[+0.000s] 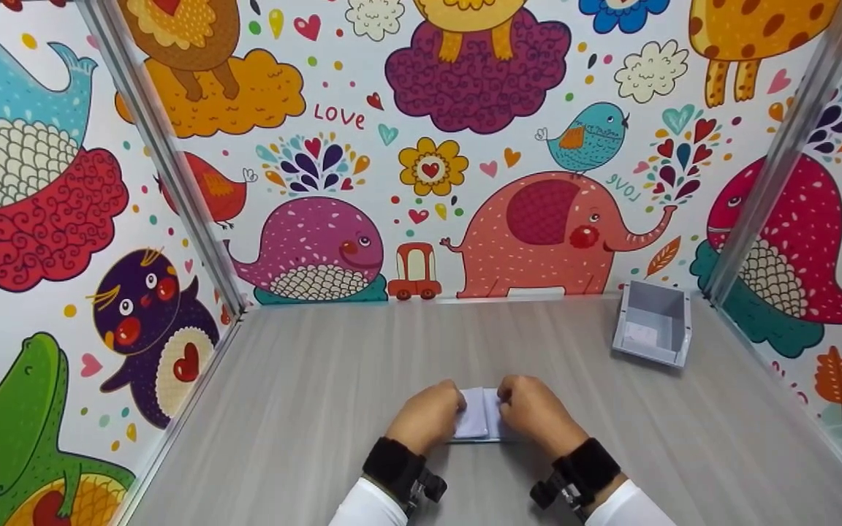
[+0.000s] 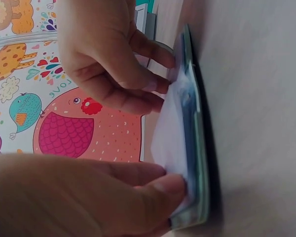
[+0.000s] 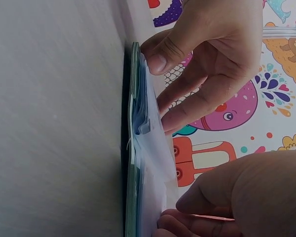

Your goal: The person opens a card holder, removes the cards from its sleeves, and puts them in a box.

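Observation:
A small booklet (image 1: 473,418) with thin, translucent whitish leaves lies spread on the table between both hands. Its greenish cover edge (image 2: 202,182) shows in the left wrist view. At its left side my left hand (image 1: 427,418) pinches the leaves, with the thumb on the near face and the fingers behind. My right hand (image 1: 538,415) holds the right side with curled fingers, fingertips right at the leaf edge. In the right wrist view, a leaf (image 3: 155,150) stands raised near the fold, between the two hands.
A grey plastic bin (image 1: 653,325) stands at the back right of the wood-grain table (image 1: 304,380), a pale piece lying inside it. Walls printed with cartoon animals (image 1: 538,241) rise at the back and both sides, framed by metal posts (image 1: 165,157).

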Motion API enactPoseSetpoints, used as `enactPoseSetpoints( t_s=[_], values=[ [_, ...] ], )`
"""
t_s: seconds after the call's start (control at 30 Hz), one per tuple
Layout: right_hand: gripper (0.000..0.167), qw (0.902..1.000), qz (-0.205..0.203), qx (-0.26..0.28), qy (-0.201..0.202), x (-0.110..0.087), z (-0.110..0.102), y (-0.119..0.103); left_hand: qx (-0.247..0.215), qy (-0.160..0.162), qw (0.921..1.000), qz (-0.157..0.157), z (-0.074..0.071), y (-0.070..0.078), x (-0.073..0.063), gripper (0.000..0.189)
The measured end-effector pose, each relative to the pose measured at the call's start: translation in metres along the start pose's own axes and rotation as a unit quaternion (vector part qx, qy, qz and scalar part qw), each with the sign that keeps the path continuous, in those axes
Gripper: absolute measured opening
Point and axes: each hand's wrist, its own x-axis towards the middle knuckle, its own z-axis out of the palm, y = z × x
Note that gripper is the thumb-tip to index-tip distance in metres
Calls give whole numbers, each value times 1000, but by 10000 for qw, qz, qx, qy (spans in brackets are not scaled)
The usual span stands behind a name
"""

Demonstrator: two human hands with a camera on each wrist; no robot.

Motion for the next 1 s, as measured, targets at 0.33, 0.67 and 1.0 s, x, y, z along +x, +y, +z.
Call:
enactPoseSetpoints(
  t_s=[0.33,0.67,1.0],
  values=[
    [10,10000,6,-28,-9,0,0,-1,-101,18,9999,-100,-1,1,2,22],
    [10,10000,11,-24,26,0,0,-1,142,90,9998,47,1,0,5,19],
    [11,10000,78,26,-32,0,1,-1,86,225,9997,97,1,-1,2,19]
  ],
)
